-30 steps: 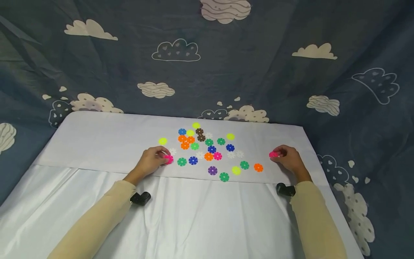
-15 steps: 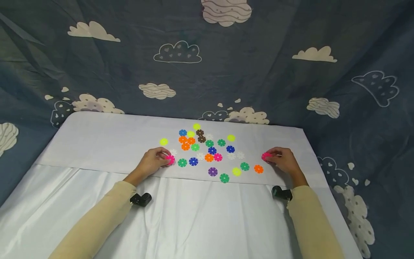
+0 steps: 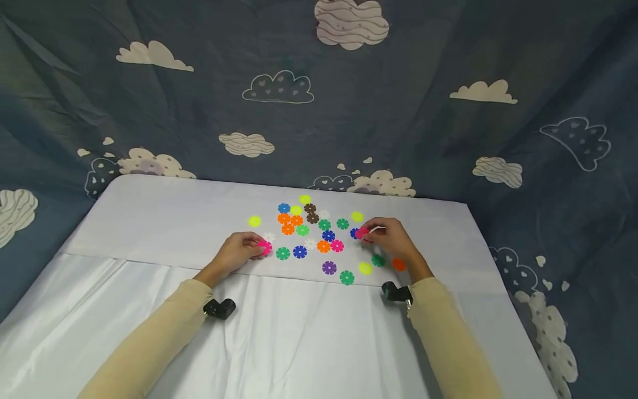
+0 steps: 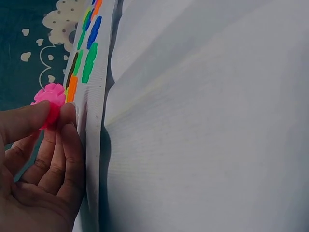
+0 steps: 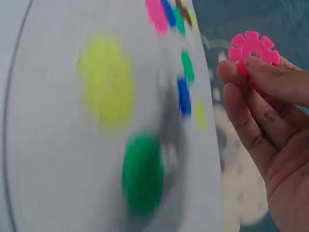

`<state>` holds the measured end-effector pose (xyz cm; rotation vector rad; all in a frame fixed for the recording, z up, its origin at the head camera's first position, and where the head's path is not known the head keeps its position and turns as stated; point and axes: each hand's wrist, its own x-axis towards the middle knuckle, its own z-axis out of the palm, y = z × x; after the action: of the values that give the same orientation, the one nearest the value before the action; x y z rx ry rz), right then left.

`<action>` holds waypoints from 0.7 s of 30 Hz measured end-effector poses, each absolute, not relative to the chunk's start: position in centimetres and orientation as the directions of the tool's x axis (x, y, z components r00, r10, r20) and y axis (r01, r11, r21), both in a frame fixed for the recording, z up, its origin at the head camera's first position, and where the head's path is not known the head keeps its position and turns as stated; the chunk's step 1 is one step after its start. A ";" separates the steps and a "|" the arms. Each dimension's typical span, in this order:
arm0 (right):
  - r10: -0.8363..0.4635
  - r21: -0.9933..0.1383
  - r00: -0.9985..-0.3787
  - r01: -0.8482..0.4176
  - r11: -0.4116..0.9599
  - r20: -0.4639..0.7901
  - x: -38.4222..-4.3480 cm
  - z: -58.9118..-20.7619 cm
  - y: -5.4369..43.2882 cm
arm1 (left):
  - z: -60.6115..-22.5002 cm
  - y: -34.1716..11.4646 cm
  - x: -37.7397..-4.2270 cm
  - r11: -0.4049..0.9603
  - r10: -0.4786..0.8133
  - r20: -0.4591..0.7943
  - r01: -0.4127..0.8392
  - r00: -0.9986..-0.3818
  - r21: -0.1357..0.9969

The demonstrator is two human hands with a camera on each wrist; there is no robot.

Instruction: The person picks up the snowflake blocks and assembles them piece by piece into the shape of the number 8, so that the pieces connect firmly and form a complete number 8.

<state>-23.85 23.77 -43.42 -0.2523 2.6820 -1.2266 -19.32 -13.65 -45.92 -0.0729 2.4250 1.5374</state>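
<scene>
My left hand pinches a pink notched plastic disc between thumb and fingertips, at the left side of the scattered discs. In the left wrist view the disc's scalloped rim shows above the thumb. A second pink notched disc is pinched by my right hand, held up among the discs on the right. In the head view this disc overlaps a dark blue disc lying on the table. A third pink disc lies to its left, beside an orange disc.
Several more discs lie spread between the hands, among them a purple disc, a green disc and a yellow disc. They rest on a white-covered table. A dark cloud-print curtain hangs behind the table's far edge.
My right hand has moved left with its pink disc, from the right side of the table to over the discs. The left hand stays nearly where it was, still pinching its disc.
</scene>
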 end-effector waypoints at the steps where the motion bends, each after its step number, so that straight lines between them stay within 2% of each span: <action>1: -0.244 -0.762 -0.966 -0.092 0.641 -0.088 -24.0 -43.3 22.9 | -46.0 -13.6 -19.3 0.428 0.102 -0.252 -0.187 -0.962 0.885; 11: -0.412 -0.786 -0.910 -0.214 0.579 -0.055 -25.2 -43.3 14.5 | -46.6 -13.9 -19.2 0.317 0.122 -0.256 -0.207 -0.959 0.926; 16: -0.496 -0.803 -0.868 -0.290 0.521 -0.009 -25.7 -43.6 11.6 | -46.9 -14.0 -19.5 0.274 0.156 -0.224 -0.176 -0.962 0.945; 21: -0.524 -0.827 -0.851 -0.277 0.490 -0.026 -26.0 -43.9 9.3 | -46.9 -14.0 -19.6 0.230 0.164 -0.217 -0.177 -0.962 0.957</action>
<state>-25.97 9.31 -43.91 -0.6797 2.4633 -1.2930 -19.60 -14.03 -46.91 -0.0114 2.2338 1.7955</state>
